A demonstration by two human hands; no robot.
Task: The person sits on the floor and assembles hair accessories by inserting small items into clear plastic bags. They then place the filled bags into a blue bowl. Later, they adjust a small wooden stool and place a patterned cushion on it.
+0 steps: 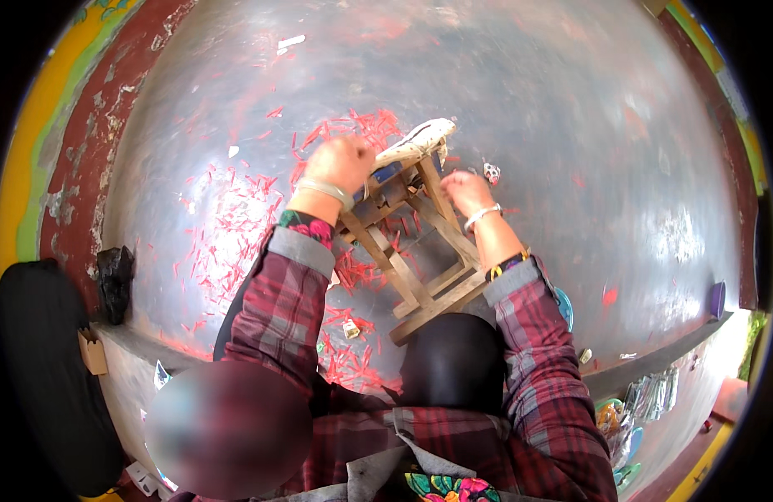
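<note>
A small wooden stool (457, 234) lies tipped in front of my knees, its legs and crossbars toward me. Pale, spotted cloth (424, 140) covers its far end, with a bit of blue (388, 172) beneath. My left hand (340, 163) is closed in a fist at the left end of the cloth; whatever it grips is hidden. Beside the stool's right side, my right hand (468, 194) has its fingers curled together, and what they hold, if anything, does not show. A small patterned scrap (492, 173) lies just past that hand.
Thin red scraps (227, 243) litter the grey floor left of and under the stool. A black plastic bag (114, 284) sits by the left wall. Partly behind my right sleeve is a blue rim (563, 309). Clear packets (654, 393) lie at lower right.
</note>
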